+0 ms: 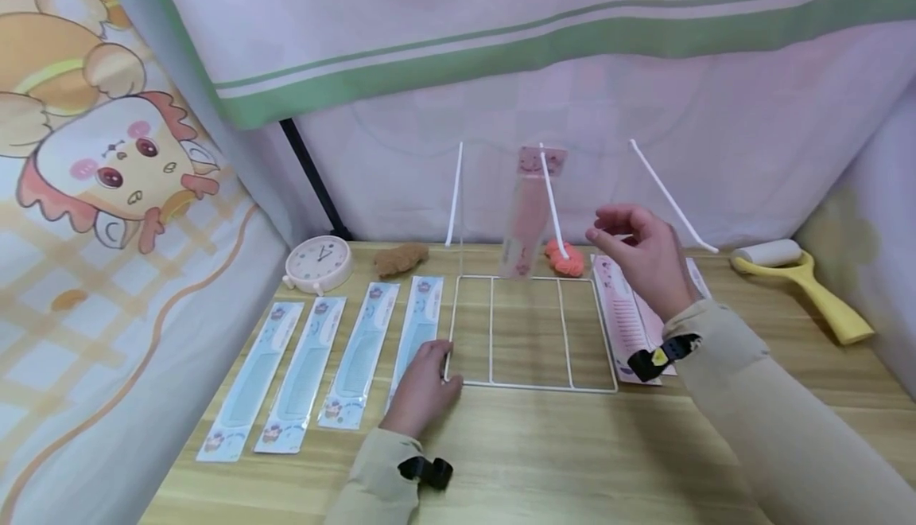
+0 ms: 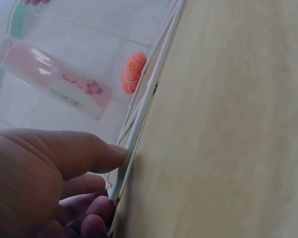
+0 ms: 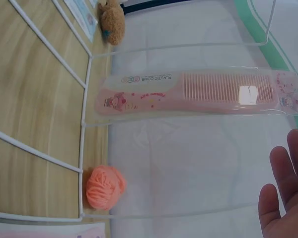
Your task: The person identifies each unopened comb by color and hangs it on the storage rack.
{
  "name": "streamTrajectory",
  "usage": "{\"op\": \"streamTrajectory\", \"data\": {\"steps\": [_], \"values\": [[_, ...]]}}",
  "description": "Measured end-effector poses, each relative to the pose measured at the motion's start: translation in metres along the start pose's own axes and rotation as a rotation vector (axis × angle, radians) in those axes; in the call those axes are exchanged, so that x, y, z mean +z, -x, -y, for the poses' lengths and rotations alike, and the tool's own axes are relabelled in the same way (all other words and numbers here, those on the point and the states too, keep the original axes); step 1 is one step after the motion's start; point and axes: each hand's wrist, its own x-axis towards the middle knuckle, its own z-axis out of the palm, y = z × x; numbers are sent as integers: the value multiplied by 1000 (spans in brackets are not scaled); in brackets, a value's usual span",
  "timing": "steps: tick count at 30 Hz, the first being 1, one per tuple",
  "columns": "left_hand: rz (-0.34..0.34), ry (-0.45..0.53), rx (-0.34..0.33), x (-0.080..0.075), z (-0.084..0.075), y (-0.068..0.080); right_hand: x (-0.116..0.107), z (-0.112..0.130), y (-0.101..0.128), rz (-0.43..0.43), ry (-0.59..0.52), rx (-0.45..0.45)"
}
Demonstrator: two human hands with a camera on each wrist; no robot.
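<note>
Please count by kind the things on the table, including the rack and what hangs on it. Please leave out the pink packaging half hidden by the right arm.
Blue comb packs: 4
Hanging pink comb pack: 1
White wire rack: 1
Round clock: 1
Brown fuzzy item: 1
Coral yarn ball: 1
Yellow-handled roller: 1
Total: 10

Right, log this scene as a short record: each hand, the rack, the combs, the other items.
Left hand: pinches the left front corner of the white wire rack
Right hand: raised, holding nothing
Hanging: one packaged pink comb, on the middle prong
Left of rack: four packaged blue combs
Right of rack: packaged pink combs, partly hidden by the right arm; exact count unclear
Other items: clock, brown lump, coral yarn ball, yellow-handled roller
</note>
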Motion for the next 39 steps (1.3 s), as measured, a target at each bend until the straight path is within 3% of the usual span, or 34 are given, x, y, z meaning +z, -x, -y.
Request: {"op": "streamTrajectory", "data": {"steps": [13, 17, 26, 39], "values": [[-33, -47, -70, 3, -9, -6, -13, -16, 22, 15, 4, 11], [-41, -66, -79, 3, -14, -8, -16, -26, 28, -16, 53, -38], [-32, -59, -75, 5, -15, -9, -18, -42, 43, -35, 138, -36], [-24, -71, -39, 4, -12, -8, -22, -68, 65, 6, 148, 137]]}}
